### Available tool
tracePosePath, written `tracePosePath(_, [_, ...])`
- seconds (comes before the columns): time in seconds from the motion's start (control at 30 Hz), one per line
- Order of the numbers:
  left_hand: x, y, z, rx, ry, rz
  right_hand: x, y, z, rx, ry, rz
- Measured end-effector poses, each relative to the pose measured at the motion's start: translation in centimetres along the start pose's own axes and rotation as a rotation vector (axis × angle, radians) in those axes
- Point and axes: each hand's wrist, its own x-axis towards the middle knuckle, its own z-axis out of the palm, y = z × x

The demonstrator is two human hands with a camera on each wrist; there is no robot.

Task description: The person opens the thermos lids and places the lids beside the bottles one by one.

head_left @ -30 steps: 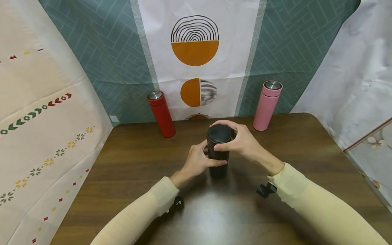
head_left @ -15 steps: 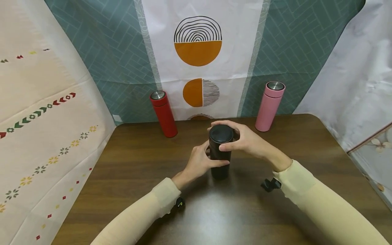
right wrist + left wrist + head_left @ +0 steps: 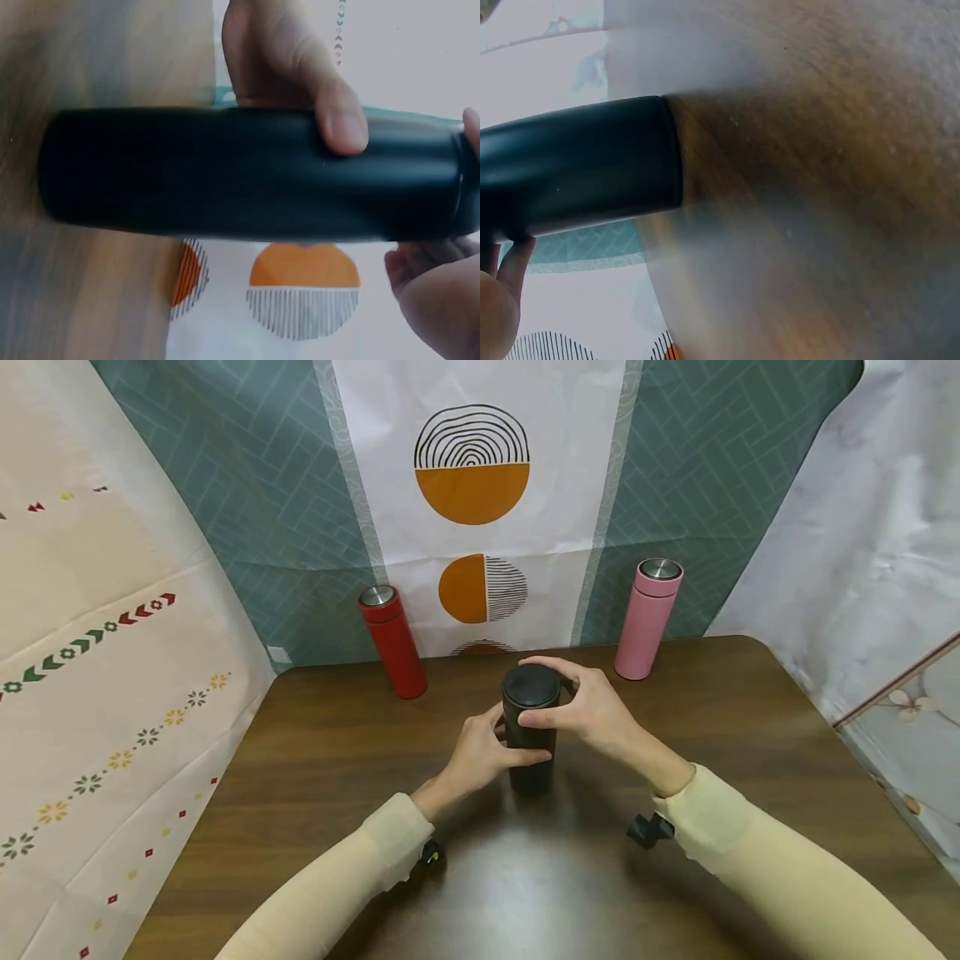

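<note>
A black insulated bottle (image 3: pixel 528 739) is upright near the middle of the brown table, between both hands. Whether its base touches the tabletop is hard to tell. My left hand (image 3: pixel 480 752) grips the body at mid-height, thumb across the front. Higher up, my right hand (image 3: pixel 588 706) holds the bottle around its black lid (image 3: pixel 531 685), with the thumb in front and fingers behind. In the right wrist view the left thumb (image 3: pixel 345 127) presses on the dark body. The left wrist view shows the bottle's lower part (image 3: pixel 592 165) and some fingertips (image 3: pixel 516 262).
A red bottle (image 3: pixel 393 643) with a steel top stands at the back left of the table (image 3: pixel 322 760). At the back right is a pink one (image 3: pixel 648 622). Patterned cloths (image 3: pixel 285 510) hang behind and along both sides.
Both hands keep their hold on the black bottle. The right thumb slid slightly right along the lid's rim, then back left. The head view shifted a little.
</note>
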Motion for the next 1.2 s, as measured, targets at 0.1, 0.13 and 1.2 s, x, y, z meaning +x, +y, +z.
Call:
tracePosePath(0.1, [0.1, 0.1, -0.1, 0.003, -0.007, -0.008, 0.5, 0.4, -0.4, 0.02, -0.042, -0.022])
tracePosePath(0.13, [0.1, 0.1, -0.1, 0.011, -0.006, -0.012, 0.7, 0.5, -0.5, 0.036, -0.059, -0.028])
tracePosePath(1.2, [-0.1, -0.2, 0.4, 0.043, 0.03, 0.033, -0.1, -1.0, -0.1, -0.077, -0.027, 0.004])
